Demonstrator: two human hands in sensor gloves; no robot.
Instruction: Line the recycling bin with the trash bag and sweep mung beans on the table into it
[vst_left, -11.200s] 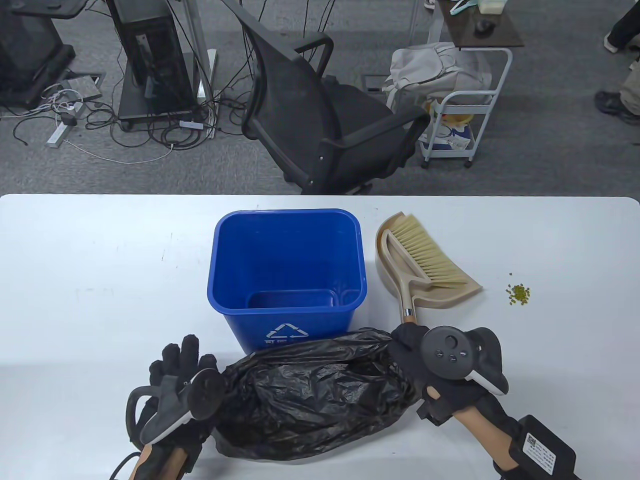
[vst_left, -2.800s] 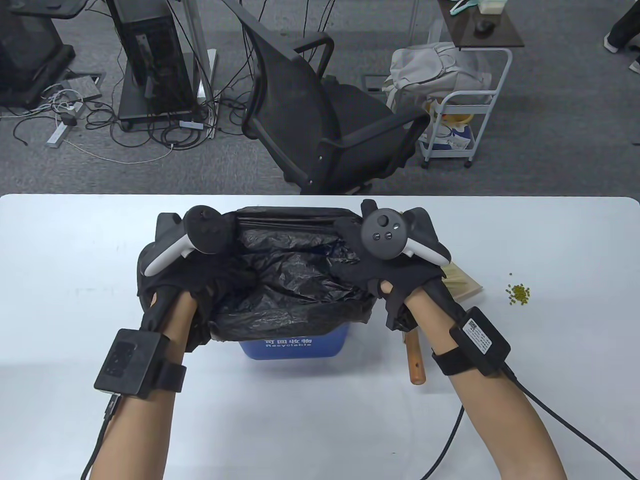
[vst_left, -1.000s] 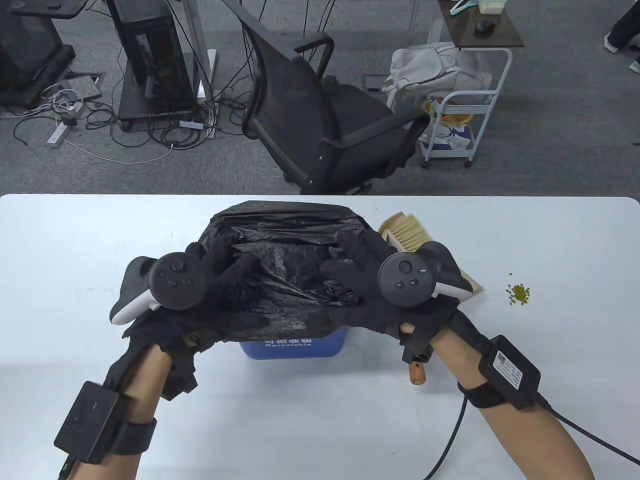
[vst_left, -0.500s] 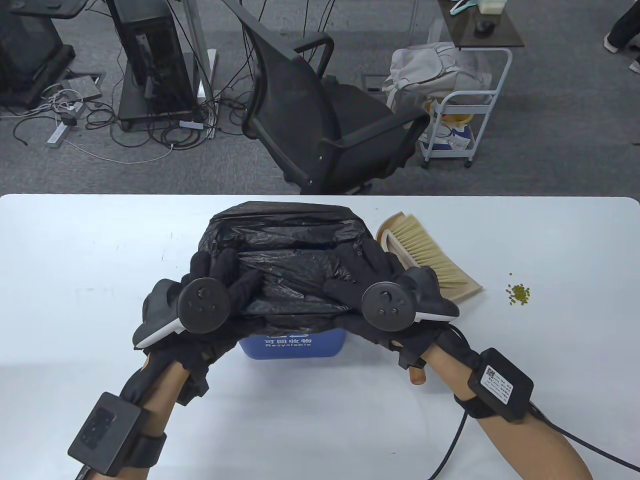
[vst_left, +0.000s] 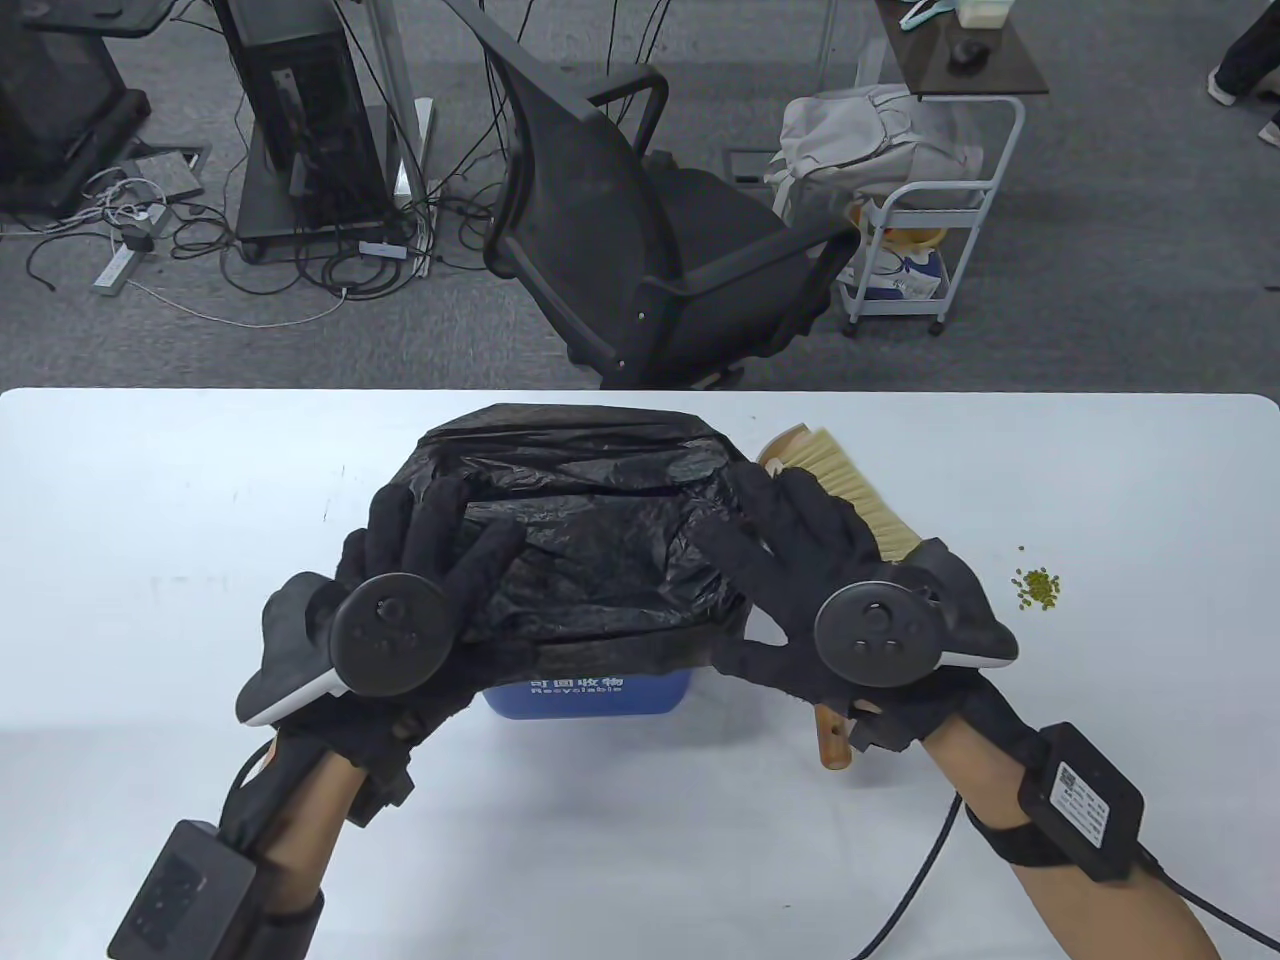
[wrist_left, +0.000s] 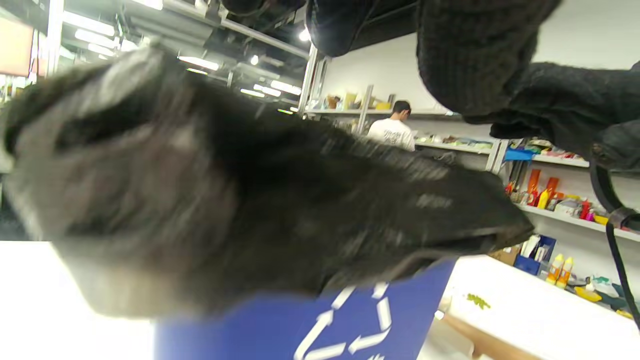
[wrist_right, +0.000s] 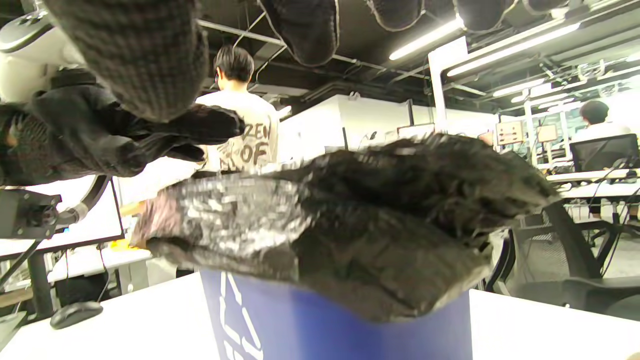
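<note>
From the table view, the trash bag (vst_left: 590, 520) drapes over the blue recycling bin (vst_left: 590, 690) mid-bench, while the left hand (vst_left: 420, 570) and right hand (vst_left: 800, 570) hover above its near corners, fingers spread, holding nothing. The film sags across the mouth; pushing it down inside should open room. Mung beans (vst_left: 1037, 587) lie far right on the white bench (vst_left: 150, 520). The left wrist view shows blurred bag over bin. The right wrist view shows office desks beyond.

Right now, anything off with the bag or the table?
Yes. The trash bag lies stretched flat across the recycling bin mouth like a lid, not pushed down inside. Both hands, left hand and right hand, hover open over it. Mung beans remain unswept on the table.
</note>
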